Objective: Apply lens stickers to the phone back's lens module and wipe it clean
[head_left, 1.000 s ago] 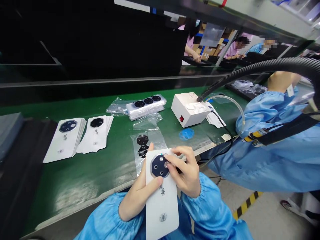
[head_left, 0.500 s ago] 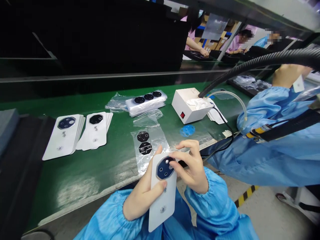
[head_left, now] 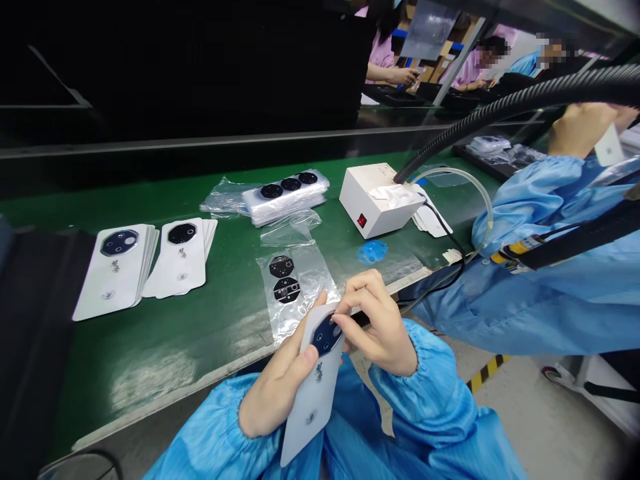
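Observation:
My left hand (head_left: 280, 383) grips a white phone back cover (head_left: 309, 400) from its left side, thumb laid across its face, the cover tilted edge-on toward me. On the cover sits a dark octagonal camera module (head_left: 326, 335). My right hand (head_left: 379, 323) is curled, its fingertips pinching at the right edge of that module. Both hands hover just off the near edge of the green belt (head_left: 210, 313). Beside them on the belt lies a clear film sheet (head_left: 293, 287) carrying two dark octagonal pieces.
Two stacks of white covers (head_left: 117, 270) (head_left: 183, 257) lie on the belt at left. A bagged stack (head_left: 285, 195) and a white box with a red switch (head_left: 375, 207) sit further back. A black corrugated hose (head_left: 500, 107) arcs overhead. A person in a blue coat (head_left: 560, 280) sits at right.
The cover in my hands has turned from facing me flat to tilted edge-on and sunk lower. My right fingers stay on the camera module. My view has shifted slightly left.

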Demonstrator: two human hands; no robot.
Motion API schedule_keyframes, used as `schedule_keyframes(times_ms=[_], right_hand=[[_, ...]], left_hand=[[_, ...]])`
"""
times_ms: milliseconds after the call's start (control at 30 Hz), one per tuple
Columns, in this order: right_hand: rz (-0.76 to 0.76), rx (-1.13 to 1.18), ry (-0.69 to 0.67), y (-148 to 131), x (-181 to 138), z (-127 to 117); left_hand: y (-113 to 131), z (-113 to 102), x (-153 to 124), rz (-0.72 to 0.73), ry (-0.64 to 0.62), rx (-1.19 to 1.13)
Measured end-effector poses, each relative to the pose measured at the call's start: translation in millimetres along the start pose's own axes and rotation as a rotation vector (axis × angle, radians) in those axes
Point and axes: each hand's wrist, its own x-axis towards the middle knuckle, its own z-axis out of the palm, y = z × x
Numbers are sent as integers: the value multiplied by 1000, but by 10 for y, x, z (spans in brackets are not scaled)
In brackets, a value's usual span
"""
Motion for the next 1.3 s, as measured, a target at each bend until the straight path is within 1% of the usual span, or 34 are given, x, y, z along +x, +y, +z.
schedule_keyframes(times_ms=[67,133,267,400,533,667,767,833,900,967,1000,1033,1067,1100,1133,1200,1233,1300], right_hand=[[-22,-29,6,8,0,13],[-53,-85,35,11,-4,39],[-166,-265,140,9,-8,103],[-279,-416,209,6,-8,136],[-329,-462,217,4,-16,133],[-350,-424,160,-2,-58,134],[-350,-348,81,-70,-147,142],[-326,-216,-8,-162,-229,124],[-281,1,-135,-238,-300,68],[-197,224,-237,-201,-325,-20],[-127,275,-252,-113,-313,-65],[-45,272,-218,28,-286,-105],[105,150,-127,217,-247,-137],[222,55,-60,444,-198,-160],[295,-19,-7,692,-144,-175],[411,-168,62,1173,-39,-187],[455,-237,83,1371,6,-186],[506,-352,110,1632,66,-176]], left_hand=[[-2,8,2,-51,-8,-120],[-11,20,7,-91,14,-213],[-48,40,20,-85,119,-231],[-91,62,32,-118,130,-291],[-68,107,68,-150,120,-508],[-4,152,116,-127,130,-579],[23,150,154,-126,169,-630],[34,121,184,-141,184,-707],[50,75,213,-179,179,-769],[72,28,232,-191,192,-770],[84,11,237,-189,194,-757],[95,1,239,-187,186,-748],[104,-3,240,-186,171,-747],[109,2,241,-192,153,-756],[111,13,244,-203,139,-771],[105,56,267,-225,132,-794],[99,89,289,-240,141,-798],[84,181,359,-319,127,-795]])
